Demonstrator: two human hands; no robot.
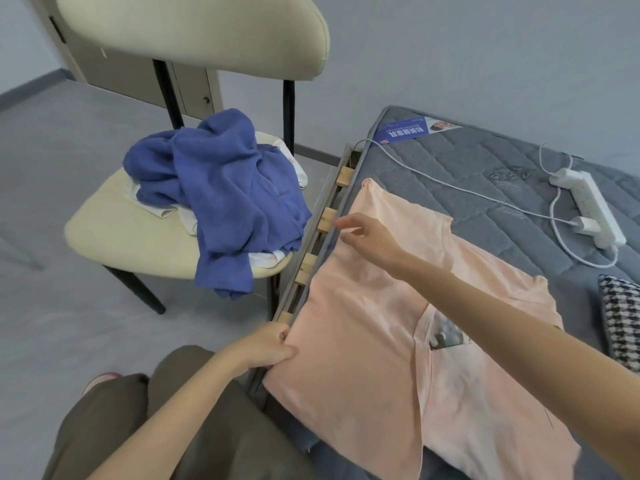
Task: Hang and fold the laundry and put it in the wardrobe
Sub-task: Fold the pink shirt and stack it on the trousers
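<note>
Grey mattress carried our peach T-shirt along its left edge, a power strip farther across, a chair heaped with blue laundry beside it. Our left hand pinched the shirt's near corner; our right hand hovered loose-fingered above its far part.

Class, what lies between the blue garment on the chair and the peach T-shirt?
Head view: the bed frame's wooden slats, between blue garment and peach T-shirt.
</note>
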